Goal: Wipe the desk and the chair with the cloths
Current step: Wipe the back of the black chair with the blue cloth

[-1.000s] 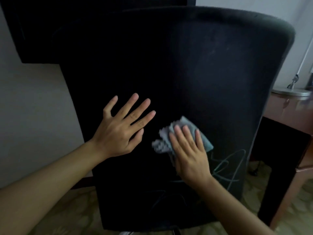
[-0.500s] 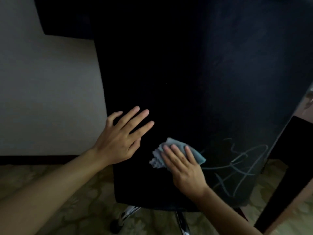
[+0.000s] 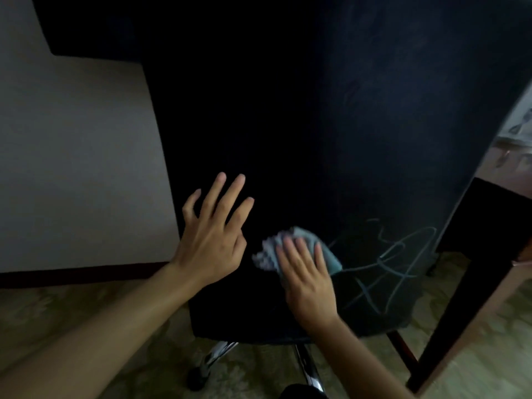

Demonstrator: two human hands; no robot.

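The black back of an office chair (image 3: 316, 139) fills most of the view. Pale chalk-like scribbles (image 3: 388, 266) mark its lower right part. My right hand (image 3: 306, 277) presses a light blue-grey cloth (image 3: 302, 249) flat against the chair back, just left of the scribbles, with straight fingers. My left hand (image 3: 213, 240) rests flat on the chair back to the left of the cloth, fingers spread and holding nothing. The brown desk (image 3: 512, 254) stands at the right edge, partly hidden by the chair.
The chair's chrome legs and a black castor (image 3: 201, 372) stand on a patterned carpet below. A dark desk leg (image 3: 466, 298) slants down on the right. A pale wall with a dark skirting board lies to the left.
My view has tilted down and closer to the lower chair back. The right hand has slid the cloth down and right, up to the scribbles. The left hand stays beside it.
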